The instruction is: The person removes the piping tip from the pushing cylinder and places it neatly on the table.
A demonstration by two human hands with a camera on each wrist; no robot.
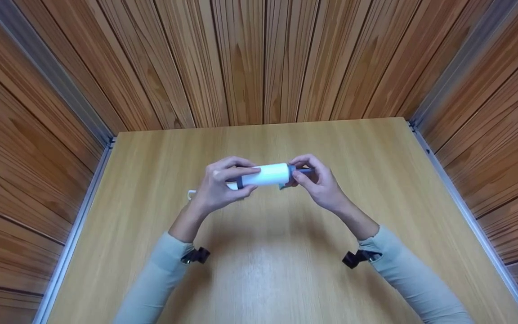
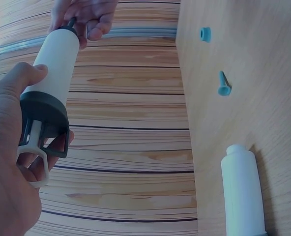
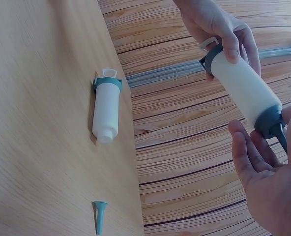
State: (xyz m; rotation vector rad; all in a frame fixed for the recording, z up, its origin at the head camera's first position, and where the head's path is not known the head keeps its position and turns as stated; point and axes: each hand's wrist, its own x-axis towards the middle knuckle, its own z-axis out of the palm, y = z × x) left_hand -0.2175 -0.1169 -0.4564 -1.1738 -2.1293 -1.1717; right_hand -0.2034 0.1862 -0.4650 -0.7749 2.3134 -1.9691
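Observation:
Both hands hold up a syringe [image 1: 268,174] with a white barrel, dark grey end fittings and a white plunger ring. Fingers and thumb of my left hand [image 1: 225,184] grip the barrel beside the flanged collar [image 2: 46,112]. At the other end, my right hand [image 1: 315,180] pinches the dark tapered nozzle [image 3: 278,132] where it meets the barrel. Its other fingers stay extended below in the right wrist view. The plunger ring [image 2: 37,167] hangs out of the collar near the left palm.
A second white syringe [image 3: 106,110] with a teal collar lies on the table [image 1: 259,279]. Near it lie a loose teal nozzle [image 2: 224,86] and a small teal ring [image 2: 205,34]. Wood-panelled walls [image 1: 241,63] enclose the table at the back and sides.

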